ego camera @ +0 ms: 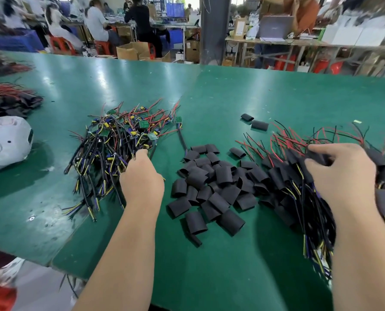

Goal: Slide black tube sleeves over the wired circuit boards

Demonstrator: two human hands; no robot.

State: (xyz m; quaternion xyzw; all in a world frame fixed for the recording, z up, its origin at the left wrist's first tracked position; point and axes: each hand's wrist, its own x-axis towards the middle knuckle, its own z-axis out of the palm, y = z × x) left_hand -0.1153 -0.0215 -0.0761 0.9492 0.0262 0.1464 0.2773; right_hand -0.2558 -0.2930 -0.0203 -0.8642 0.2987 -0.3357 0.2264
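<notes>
The left hand (142, 178) is sunk knuckles-up into the near edge of the tangled heap of small green circuit boards with black, yellow, blue and red wires (119, 140). Its fingertips are buried among the leads, so I cannot tell whether it is grasping one or only feeling for it. The right hand (341, 173) rests on the heap of finished boards covered in black tubing (283, 182), fingers curled around one black sleeved board (319, 157) at the top, with red leads fanning out beyond the knuckles. Between the two hands, closer to the left one, the loose pile of short flattened black tube sleeves (209, 189) lies on the green desk (232, 97). The step looks like parting with a finished piece while drawing the next bare board. To do it well, the left hand should probably pinch a single bundle of leads close to its board and lift it clear, letting neighbours fall away instead of dragging the tangle. The right hand should let go and take one sleeve from the pile's edge nearest it, squeezing the creases so the mouth opens. Feed the leads through first, then ease the board in end-on, since tall components are likely to catch the rim.
</notes>
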